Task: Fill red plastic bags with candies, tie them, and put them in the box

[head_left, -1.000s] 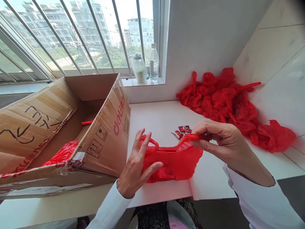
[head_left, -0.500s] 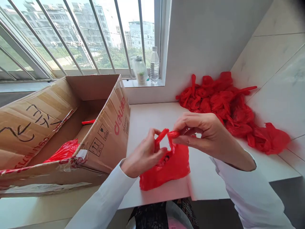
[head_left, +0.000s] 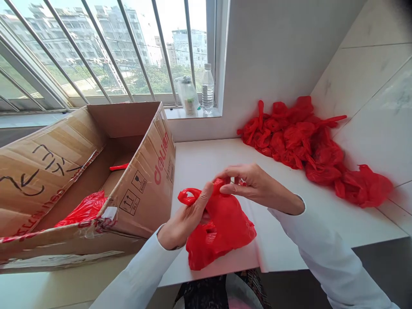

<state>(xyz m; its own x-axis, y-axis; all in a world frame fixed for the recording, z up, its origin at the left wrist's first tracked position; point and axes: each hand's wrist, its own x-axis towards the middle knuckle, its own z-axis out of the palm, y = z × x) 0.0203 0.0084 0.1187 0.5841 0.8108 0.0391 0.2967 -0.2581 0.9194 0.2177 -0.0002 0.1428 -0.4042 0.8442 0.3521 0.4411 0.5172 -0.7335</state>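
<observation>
A red plastic bag (head_left: 225, 223) rests on the white table in front of me, its upper part gathered between my two hands. My left hand (head_left: 189, 216) is closed round the bag's neck, and one looped handle sticks out to the left past the thumb. With thumb and fingers, my right hand (head_left: 243, 182) pinches the top of the bag close to the left fingertips. Part of the left fingers is hidden behind the red plastic.
On the left stands an open cardboard box (head_left: 146, 176) holding some red plastic (head_left: 85, 209). A heap of crumpled red bags (head_left: 299, 133) lies against the wall at the back right. A water bottle (head_left: 207, 90) and a bagged container (head_left: 187, 96) stand on the windowsill.
My right hand has moved left and slightly down, closer to my left hand. The two handle ends held apart before are now gathered, and a loop shows left of my left thumb.
</observation>
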